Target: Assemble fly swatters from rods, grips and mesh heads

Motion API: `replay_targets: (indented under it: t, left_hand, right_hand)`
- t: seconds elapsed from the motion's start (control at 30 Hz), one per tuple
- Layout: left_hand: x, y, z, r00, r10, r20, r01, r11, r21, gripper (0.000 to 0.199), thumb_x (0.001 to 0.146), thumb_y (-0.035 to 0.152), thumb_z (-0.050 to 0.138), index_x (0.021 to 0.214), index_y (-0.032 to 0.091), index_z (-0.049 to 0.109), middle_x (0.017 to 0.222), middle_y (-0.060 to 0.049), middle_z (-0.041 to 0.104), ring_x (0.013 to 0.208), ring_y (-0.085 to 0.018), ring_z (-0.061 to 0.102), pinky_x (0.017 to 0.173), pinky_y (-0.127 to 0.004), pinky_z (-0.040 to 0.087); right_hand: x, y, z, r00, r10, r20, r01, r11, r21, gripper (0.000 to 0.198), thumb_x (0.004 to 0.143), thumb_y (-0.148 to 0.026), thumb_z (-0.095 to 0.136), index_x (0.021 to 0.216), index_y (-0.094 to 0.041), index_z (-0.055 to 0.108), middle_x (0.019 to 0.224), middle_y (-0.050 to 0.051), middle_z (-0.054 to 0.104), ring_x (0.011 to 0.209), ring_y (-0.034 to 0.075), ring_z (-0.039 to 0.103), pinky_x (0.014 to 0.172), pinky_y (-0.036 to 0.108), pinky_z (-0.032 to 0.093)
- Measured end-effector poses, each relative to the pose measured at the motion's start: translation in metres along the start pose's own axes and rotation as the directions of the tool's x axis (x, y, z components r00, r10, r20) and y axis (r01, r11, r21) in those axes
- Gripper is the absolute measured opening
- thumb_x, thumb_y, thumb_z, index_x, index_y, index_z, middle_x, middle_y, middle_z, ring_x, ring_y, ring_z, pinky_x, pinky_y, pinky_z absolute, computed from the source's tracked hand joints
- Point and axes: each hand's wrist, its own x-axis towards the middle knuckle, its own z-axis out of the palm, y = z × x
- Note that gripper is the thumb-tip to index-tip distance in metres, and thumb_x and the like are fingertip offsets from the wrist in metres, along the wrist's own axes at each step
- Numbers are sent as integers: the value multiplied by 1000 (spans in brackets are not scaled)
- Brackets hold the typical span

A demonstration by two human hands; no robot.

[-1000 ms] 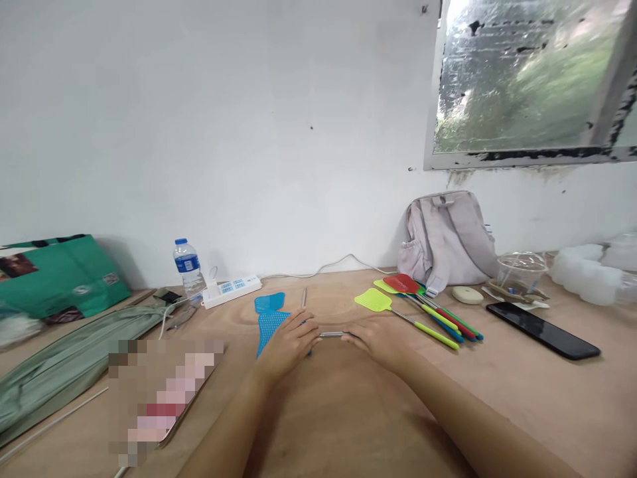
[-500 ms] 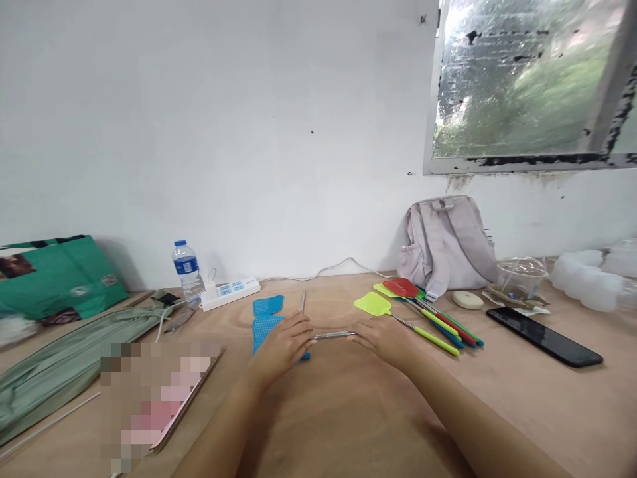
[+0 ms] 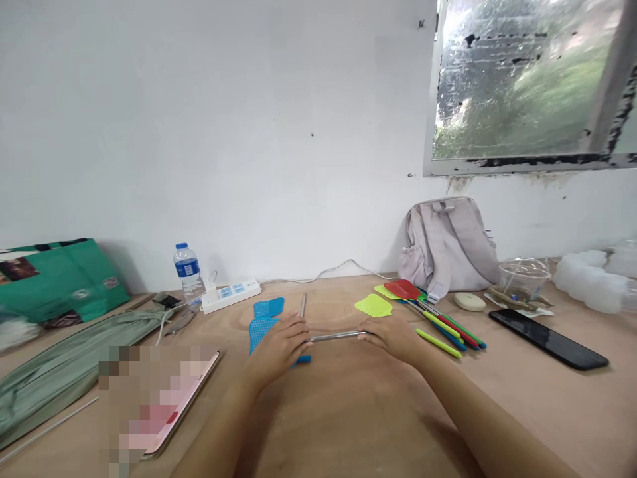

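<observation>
A thin metal rod (image 3: pixel 338 336) runs level between my two hands, low over the table. My left hand (image 3: pixel 281 345) is closed around its left end, beside a blue perforated fly swatter head (image 3: pixel 259 330). My right hand (image 3: pixel 393 338) pinches the other end, where a bit of blue shows at the fingertips. Behind my left hand lie another blue swatter head (image 3: pixel 269 307) and an upright-pointing metal rod (image 3: pixel 303 304). A blue handle end (image 3: pixel 302 359) sticks out under my left hand. How these parts join is hidden by my fingers.
Right of my right hand lie a yellow-green swatter head (image 3: pixel 373 305), a red one (image 3: pixel 402 289) and several coloured handles (image 3: pixel 448 328). A black phone (image 3: pixel 547 338), backpack (image 3: pixel 448 245), power strip (image 3: pixel 231 294), water bottle (image 3: pixel 188 269) and pink-screened device (image 3: pixel 174 411) surround the work area.
My right hand has shifted slightly right, away from my left hand. More of the metal rod shows between them. My left hand has moved slightly left.
</observation>
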Motion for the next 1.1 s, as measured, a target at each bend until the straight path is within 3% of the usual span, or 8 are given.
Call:
replay_targets:
  t: [0.47,1.1]
  left_hand:
    - [-2,-6,-7,1000,10,20,-9,1000,-28,26,87,26,38,83,19,63,86,-1,64,94,-14,53,101,-40,31]
    - [-6,-13,-15,999,-6,53,8,1000,-23,24,86,22,39,82,20,63,87,0,64,92,-14,54,104,-43,26]
  right_hand:
    - [-1,7,3,998,24,54,-30,992,123,40,87,-47,30,95,-24,62,96,2,66,86,17,58,70,27,41]
    - [-7,20,-7,997,55,52,-57,998,29,40,87,-47,30,93,-25,63,98,3,66,88,20,57,74,30,38]
